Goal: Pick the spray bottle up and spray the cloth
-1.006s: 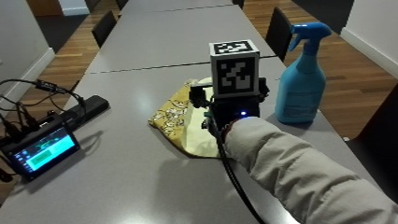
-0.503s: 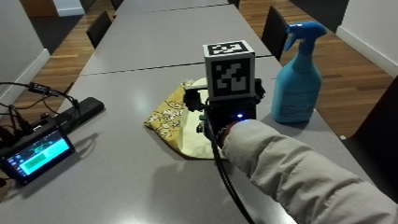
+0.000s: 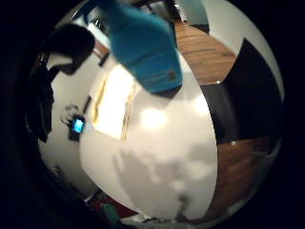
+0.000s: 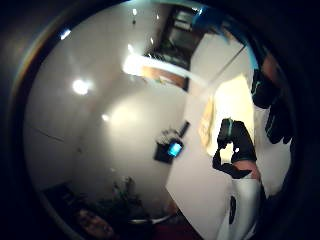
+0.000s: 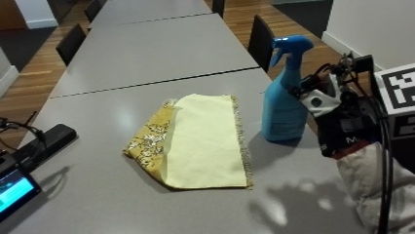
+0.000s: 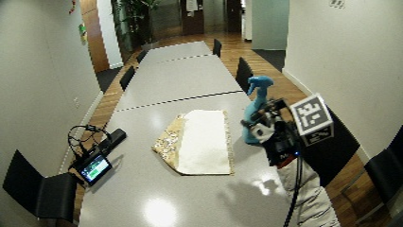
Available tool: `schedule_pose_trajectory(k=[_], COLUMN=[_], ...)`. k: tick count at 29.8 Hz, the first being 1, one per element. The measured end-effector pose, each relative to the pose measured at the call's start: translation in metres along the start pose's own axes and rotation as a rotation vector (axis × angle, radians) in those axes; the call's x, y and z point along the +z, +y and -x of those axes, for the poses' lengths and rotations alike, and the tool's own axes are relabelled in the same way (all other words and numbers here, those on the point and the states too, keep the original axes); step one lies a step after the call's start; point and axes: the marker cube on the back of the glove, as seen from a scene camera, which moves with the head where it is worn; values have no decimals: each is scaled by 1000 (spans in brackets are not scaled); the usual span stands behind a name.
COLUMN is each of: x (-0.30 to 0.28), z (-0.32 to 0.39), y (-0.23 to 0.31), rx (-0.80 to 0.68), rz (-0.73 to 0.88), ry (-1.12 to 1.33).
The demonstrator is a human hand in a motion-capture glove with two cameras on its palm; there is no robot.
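A blue spray bottle [image 5: 284, 109] stands upright on the grey table [image 5: 117, 195], just right of a pale yellow cloth [image 5: 202, 141] with a patterned gold underside that lies flat. My gloved right hand [image 5: 342, 127] hovers to the right of the bottle, close to it but not touching it, and holds nothing. The wide outside view shows the same: bottle [image 6: 254, 111], cloth [image 6: 201, 142], hand [image 6: 280, 138]. In the little finger side palm view the bottle [image 3: 143, 47] looms close, with the cloth [image 3: 112, 102] beyond it. The thumb side palm view shows loosely curled gloved fingers [image 4: 235, 145] over the cloth [image 4: 227, 107].
A small device with a lit screen [image 5: 9, 191], a black box [image 5: 47, 141] and cables sit at the table's left edge. Black chairs [image 5: 260, 34] stand along the far side. The table's right edge runs close to the hand.
My hand has moved from above the cloth to the right, ending beside the spray bottle. The cloth now lies uncovered. Bottle and cloth stay in place.
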Motion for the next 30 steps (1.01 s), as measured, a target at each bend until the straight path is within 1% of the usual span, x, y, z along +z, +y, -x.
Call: schedule_pose_trajectory(k=[3, 5, 8, 13, 16, 24, 28, 30], x=[-17, -8, 11, 7, -2, -29, -38, -43], z=[-37, -66, -101, -120, -121, -112, -111, -115], y=[-22, -40, -60, -59, -53, -65, -66, -57], rx=[63, 92, 114, 126, 110, 38, 16, -12], rz=[-119, -108, -48, -63, -121, -377, -405, -385], ry=[-125, -164, -200, -260, -225, -117, -90, 21])
